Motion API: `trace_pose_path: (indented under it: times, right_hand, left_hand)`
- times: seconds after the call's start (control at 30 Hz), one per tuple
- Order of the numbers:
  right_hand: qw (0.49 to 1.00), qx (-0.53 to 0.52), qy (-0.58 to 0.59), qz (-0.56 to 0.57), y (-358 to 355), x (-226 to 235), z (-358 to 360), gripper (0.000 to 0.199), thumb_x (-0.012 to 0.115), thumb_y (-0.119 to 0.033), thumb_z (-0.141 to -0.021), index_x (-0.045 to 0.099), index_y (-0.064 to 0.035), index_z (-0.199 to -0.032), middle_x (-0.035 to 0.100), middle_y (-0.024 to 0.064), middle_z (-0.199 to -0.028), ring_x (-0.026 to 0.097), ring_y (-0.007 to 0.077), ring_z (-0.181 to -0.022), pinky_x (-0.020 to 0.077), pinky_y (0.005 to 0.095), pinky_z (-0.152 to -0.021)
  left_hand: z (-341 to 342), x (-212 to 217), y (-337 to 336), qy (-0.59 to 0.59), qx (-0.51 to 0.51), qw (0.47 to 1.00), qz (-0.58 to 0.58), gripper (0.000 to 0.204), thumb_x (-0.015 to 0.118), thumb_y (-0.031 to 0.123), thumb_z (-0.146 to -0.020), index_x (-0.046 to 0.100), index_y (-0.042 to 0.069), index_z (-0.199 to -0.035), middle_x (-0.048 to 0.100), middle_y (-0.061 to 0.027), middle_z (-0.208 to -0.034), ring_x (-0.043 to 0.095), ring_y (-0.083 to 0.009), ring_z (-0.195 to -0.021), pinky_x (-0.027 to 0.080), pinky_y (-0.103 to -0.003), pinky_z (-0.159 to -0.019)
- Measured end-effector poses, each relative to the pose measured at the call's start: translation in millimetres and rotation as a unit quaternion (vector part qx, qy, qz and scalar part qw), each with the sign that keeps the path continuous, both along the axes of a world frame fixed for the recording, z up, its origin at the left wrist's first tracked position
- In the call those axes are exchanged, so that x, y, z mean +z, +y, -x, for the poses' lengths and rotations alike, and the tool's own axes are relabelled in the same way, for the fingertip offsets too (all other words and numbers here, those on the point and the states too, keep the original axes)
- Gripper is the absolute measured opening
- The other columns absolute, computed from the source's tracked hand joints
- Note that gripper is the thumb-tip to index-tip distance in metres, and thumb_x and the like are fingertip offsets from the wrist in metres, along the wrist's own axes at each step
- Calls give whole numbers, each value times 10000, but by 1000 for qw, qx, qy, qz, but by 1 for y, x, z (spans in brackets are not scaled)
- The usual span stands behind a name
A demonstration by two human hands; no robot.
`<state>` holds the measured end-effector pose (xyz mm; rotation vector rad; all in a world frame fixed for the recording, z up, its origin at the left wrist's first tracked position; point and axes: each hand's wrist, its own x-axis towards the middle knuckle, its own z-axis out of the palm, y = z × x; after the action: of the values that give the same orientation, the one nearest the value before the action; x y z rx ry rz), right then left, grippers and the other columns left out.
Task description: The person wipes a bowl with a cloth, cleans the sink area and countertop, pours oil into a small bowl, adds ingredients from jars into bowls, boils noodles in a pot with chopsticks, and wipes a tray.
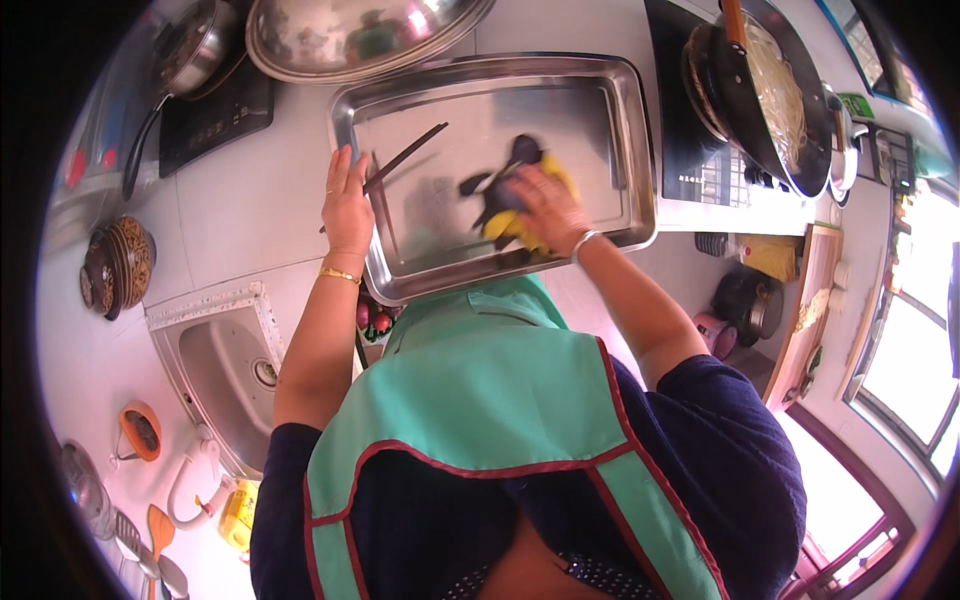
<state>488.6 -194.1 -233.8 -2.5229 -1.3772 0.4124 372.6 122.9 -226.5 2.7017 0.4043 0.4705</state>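
Observation:
A rectangular stainless steel tray (492,72) lies on the counter in front of me. My left hand (348,205) rests on its left rim with the fingers stretched out. A pair of dark chopsticks (412,155) crosses that rim, partly hidden beneath this hand. Inside the tray, my right hand (548,208) presses on a bunched black-and-yellow cloth (503,205). Motion smears the cloth, and dark lobes stick out from its left side. The fingertips are partly lost against it.
Behind the tray is a large metal lid (365,35). A wok (775,100) of pale strips stands on the right-hand stove. To the left are a saucepan (198,50), a black cooktop (218,120), stacked brown bowls (118,268) and a sink (225,365).

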Motion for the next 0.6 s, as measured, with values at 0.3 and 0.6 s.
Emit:
trace_pose_path:
  times: [0.3, 0.6]
  right_hand:
    - [998, -22, -26, -58, 150, 0, 23, 454, 565, -310, -776, 570, -113, -1185, 444, 110, -1344, 368, 272, -1283, 277, 435, -1063]
    - [992, -5, -119, -49, 72, -16, -123, 503, 516, -319, -820, 471, -96, -1269, 435, 124, -1325, 383, 268, -1246, 277, 412, -1062]
  left_hand:
    - [2, -2, -1, 2, -2, 1000, 10, 541, 485, -114, -699, 543, 105, -1190, 420, -91, -1369, 382, -283, -1277, 386, -359, -1015]
    - [2, 4, -13, 7, 16, 1000, 12, 554, 530, -120, -691, 537, 103, -1199, 463, -85, -1333, 373, -282, -1283, 378, -354, -1022]
